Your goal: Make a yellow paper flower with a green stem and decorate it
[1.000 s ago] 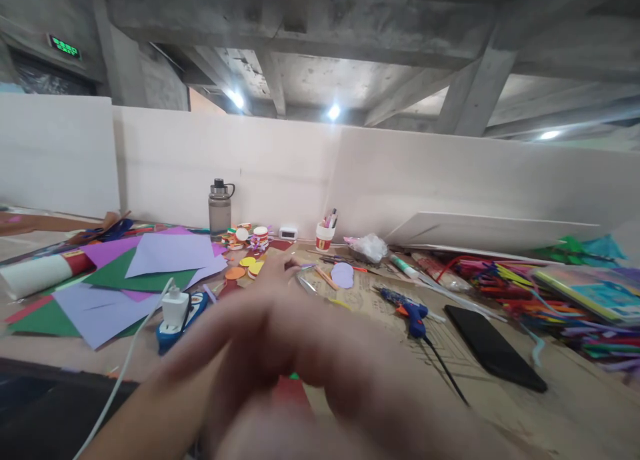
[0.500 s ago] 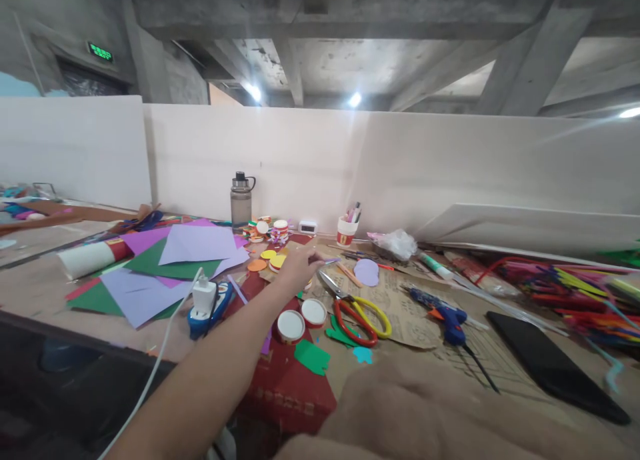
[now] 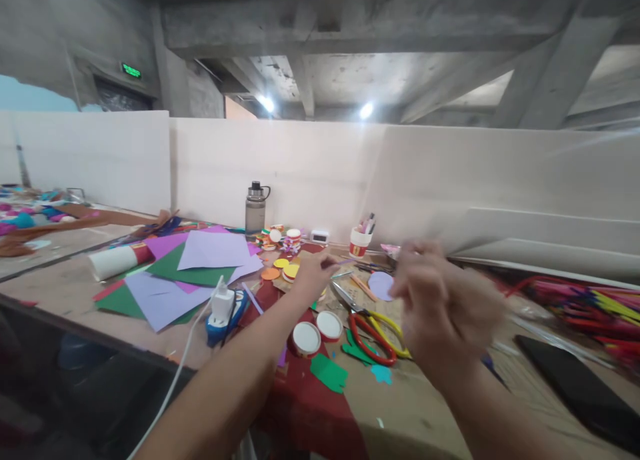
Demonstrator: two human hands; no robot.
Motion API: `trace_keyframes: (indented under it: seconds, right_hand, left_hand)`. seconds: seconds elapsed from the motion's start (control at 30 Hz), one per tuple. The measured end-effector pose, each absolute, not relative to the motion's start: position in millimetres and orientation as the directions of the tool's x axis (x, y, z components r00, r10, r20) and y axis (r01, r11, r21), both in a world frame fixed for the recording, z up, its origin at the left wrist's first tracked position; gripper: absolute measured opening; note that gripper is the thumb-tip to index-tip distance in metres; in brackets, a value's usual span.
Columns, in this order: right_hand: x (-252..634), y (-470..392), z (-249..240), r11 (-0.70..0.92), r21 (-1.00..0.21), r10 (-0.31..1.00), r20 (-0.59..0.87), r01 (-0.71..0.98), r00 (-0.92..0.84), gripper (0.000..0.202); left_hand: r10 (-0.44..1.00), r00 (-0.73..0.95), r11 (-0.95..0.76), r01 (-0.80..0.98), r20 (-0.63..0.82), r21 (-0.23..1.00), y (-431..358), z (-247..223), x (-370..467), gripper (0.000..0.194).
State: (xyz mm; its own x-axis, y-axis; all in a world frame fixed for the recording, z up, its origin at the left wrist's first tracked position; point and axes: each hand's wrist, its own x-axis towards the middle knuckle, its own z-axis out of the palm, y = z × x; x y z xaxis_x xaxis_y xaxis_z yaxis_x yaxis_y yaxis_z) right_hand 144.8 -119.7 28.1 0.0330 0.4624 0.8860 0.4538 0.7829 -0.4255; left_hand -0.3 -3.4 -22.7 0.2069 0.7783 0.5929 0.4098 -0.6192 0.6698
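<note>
My left hand [image 3: 315,277] reaches out over the middle of the table, fingers pinched on a thin purple paper strip [image 3: 345,263]. In front of my face-side view my right hand [image 3: 440,300] is raised and smeared by motion; its fingers look curled, but whether they hold anything does not show. Between the hands lie scissors [image 3: 373,333] with one red and one yellow handle, blades partly apart. Round purple paper pieces [image 3: 381,286] lie just left of my right hand. Two round white-topped pieces [image 3: 307,339] sit below my left wrist, near green paper scraps [image 3: 329,373].
Purple and green sheets [image 3: 213,252] pile up at the left, by a white plug [image 3: 223,303] with its cable. A bottle [image 3: 255,208] and a pen cup [image 3: 361,241] stand at the back. A black phone [image 3: 575,387] and coloured stems [image 3: 585,300] lie right.
My right hand has risen from the near edge to over the table's right side, now covering the glue gun. My left hand stays over the same spot with the strip. The view has shifted slightly.
</note>
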Motion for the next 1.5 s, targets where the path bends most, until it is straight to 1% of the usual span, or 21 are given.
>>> trace_keyframes:
  seconds: [0.1,0.13,0.2,0.23,0.3,0.4,0.5,0.63,0.77,0.93,1.1,1.3,1.4,1.5]
  right_hand:
    - [151,-83,36,0.661,-0.514,0.461,0.853,0.547,0.245,0.051]
    - [156,-69,33,0.610,-0.555,0.490,0.825,0.566,0.282,0.051]
    - [167,-41,20,0.530,-0.564,0.543,0.799,0.634,0.257,0.046]
    - [171,-30,12,0.511,-0.579,0.594,0.772,0.636,0.225,0.039]
    - [174,-18,0,0.516,-0.625,0.716,0.690,0.586,0.105,0.033]
    - [170,-17,-8,0.519,-0.596,0.757,0.653,0.612,-0.007,0.025]
    - [164,-23,-6,0.535,-0.595,0.759,0.651,0.601,-0.031,0.021]
    - [162,-26,-3,0.538,-0.618,0.743,0.669,0.573,0.024,0.015]
    - [163,-27,-3,0.542,-0.603,0.719,0.693,0.585,0.047,0.015]
    - [163,-29,-2,0.534,-0.573,0.711,0.702,0.622,0.037,0.013]
    - [168,-26,-2,0.540,-0.557,0.688,0.724,0.631,0.050,0.014]
    - [173,-20,-4,0.546,-0.537,0.653,0.754,0.643,0.075,0.015]
    - [175,-19,-3,0.586,-0.509,0.623,0.781,0.630,0.051,0.015]
    - [176,-20,-2,0.623,-0.486,0.594,0.804,0.612,0.034,0.015]
  left_hand:
    - [0.806,0.141,-0.588,0.298,0.574,0.752,-2,-20,0,0.007]
    - [0.813,0.136,-0.581,0.257,0.566,0.773,-1,-19,1,0.008]
    - [0.829,0.135,-0.559,0.178,0.542,0.810,1,-20,2,0.012]
    - [0.837,0.140,-0.546,0.147,0.529,0.825,2,-20,2,0.014]
    - [0.844,0.169,-0.530,0.116,0.509,0.840,2,-19,3,0.018]
    - [0.845,0.214,-0.517,0.094,0.490,0.851,1,-19,4,0.022]
    - [0.851,0.242,-0.498,0.090,0.466,0.862,1,-19,5,0.024]
    - [0.844,0.273,-0.506,0.119,0.461,0.854,2,-21,5,0.026]
    - [0.839,0.303,-0.512,0.159,0.452,0.844,3,-21,4,0.029]
    - [0.802,0.337,-0.583,0.263,0.493,0.768,6,-20,2,0.031]
    - [0.807,0.318,-0.582,0.294,0.497,0.758,10,-22,1,0.027]
    - [0.791,0.348,-0.610,0.376,0.504,0.698,10,-20,1,0.026]
    - [0.796,0.359,-0.601,0.372,0.488,0.707,7,-18,0,0.029]
    - [0.803,0.350,-0.587,0.331,0.482,0.739,5,-17,0,0.032]
